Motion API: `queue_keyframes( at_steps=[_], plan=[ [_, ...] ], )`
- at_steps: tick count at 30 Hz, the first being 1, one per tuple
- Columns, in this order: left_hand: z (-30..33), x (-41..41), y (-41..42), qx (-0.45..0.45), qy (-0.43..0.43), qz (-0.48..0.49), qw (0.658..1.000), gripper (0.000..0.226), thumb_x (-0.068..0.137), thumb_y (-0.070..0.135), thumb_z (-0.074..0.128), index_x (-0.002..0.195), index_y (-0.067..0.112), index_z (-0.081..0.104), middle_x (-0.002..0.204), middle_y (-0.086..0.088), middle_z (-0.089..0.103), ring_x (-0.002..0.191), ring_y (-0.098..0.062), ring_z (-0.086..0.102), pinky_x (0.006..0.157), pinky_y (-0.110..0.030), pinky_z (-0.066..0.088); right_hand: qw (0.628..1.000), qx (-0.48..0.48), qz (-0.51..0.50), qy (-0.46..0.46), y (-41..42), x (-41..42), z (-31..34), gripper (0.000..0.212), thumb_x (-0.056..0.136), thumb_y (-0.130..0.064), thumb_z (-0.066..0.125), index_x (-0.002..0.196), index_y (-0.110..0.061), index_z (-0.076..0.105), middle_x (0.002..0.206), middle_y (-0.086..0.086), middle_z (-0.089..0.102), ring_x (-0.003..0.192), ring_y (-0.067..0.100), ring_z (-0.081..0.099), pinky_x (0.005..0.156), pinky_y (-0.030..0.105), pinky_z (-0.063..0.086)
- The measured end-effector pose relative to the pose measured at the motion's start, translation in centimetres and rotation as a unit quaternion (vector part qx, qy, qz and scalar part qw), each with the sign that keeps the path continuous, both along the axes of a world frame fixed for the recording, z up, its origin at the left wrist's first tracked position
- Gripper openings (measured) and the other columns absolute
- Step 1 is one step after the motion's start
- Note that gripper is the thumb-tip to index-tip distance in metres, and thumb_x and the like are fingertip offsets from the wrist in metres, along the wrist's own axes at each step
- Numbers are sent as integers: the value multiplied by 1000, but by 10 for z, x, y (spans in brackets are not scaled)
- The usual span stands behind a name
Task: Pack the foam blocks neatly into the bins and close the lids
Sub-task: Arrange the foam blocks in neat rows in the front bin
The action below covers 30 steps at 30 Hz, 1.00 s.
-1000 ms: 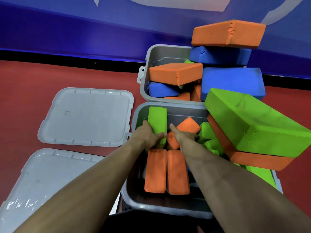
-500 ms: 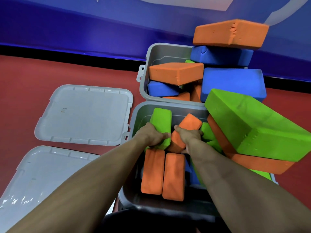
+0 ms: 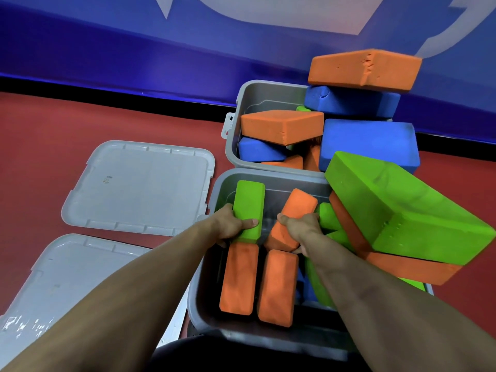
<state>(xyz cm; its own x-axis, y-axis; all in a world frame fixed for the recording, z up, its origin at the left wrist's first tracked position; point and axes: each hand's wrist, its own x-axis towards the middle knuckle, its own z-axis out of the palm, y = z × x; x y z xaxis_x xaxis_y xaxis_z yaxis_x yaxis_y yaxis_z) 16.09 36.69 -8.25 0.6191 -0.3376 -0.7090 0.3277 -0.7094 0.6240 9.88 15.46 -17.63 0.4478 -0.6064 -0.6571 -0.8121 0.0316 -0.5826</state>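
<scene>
Left hand [image 3: 228, 226] grips the green foam block [image 3: 248, 210] against the near bin [image 3: 212, 326] left wall. Right hand [image 3: 300, 229] grips a tilted orange foam block [image 3: 295, 210] mid-bin; a gap separates the blocks.

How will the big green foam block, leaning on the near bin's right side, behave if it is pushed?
The big green foam block is probably light and would shift easily. It lies tilted on an orange foam slab overhanging the near grey bin, so it may slide off. Pitted surface suggests softness.

Your left hand [image 3: 230, 224] gripping a green block [image 3: 248, 210], your right hand [image 3: 302, 226] gripping an orange block [image 3: 291, 218], both over the near grey bin [image 3: 214, 318], two lids [image 3: 139, 186] left of your hands
</scene>
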Motion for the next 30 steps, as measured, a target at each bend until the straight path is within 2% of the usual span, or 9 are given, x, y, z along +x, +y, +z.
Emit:
queue_keyframes(
  at_steps=[3,5,8,14,17,20,22,28,30],
  plan=[
    [-40,7,1,-48,-19,4,999,120,33,88,82,128,17,64,117,-1,75,104,-20,73,97,-45,57,995,-41,91,27,24,-5,66,114,51,-62,85,135,-6,34,131,15,61,112,36,65,96,49,54],
    [-32,6,-3,-57,-15,-2,998,103,52,77,86,131,15,63,118,-1,74,105,-20,72,100,-44,56,985,-70,151,40,30,-7,83,89,73,-48,84,134,-3,37,133,17,59,118,35,61,100,42,51],
    [-25,3,-5,-54,-20,2,998,79,72,57,85,133,14,60,120,-2,72,107,-19,71,101,-42,55,986,-63,149,30,30,-6,84,87,73,-51,84,133,-5,39,133,17,59,117,35,62,94,49,55],
    [-73,14,1,-72,-10,-18,997,125,40,91,77,140,19,55,122,5,72,106,-14,71,98,-40,58,989,-6,146,-3,19,-6,100,80,65,-53,88,124,-18,46,117,3,63,99,31,68,69,58,61],
    [-47,5,2,-89,-7,-21,996,107,57,79,82,140,18,54,125,3,72,110,-16,71,101,-42,56,986,7,164,-12,14,-9,96,74,69,-54,86,123,-21,48,116,-1,65,100,27,69,73,56,61],
    [-17,-6,-3,-113,-5,-24,993,57,92,34,76,141,11,57,129,-4,70,117,-20,68,108,-41,51,986,39,156,-41,11,-8,83,60,77,-45,83,123,-22,52,119,0,68,101,25,70,82,55,60],
    [-21,-6,-3,-122,14,-16,992,52,95,26,72,142,10,55,132,-6,68,119,-21,66,109,-40,50,987,58,143,-48,12,-8,77,57,81,-38,83,125,-20,52,121,3,68,103,26,70,86,54,59],
    [-59,0,1,-118,30,14,992,118,55,77,83,150,19,44,132,1,68,119,-18,66,108,-45,51,990,47,117,-65,17,-4,45,62,79,-37,84,129,-20,51,123,5,67,107,26,68,94,51,56],
    [-62,1,1,-122,37,20,992,119,55,76,84,151,18,42,132,0,68,118,-18,67,108,-44,51,990,42,115,-66,19,-4,38,64,79,-35,84,131,-17,51,125,7,67,110,26,66,97,49,55]
  ],
)
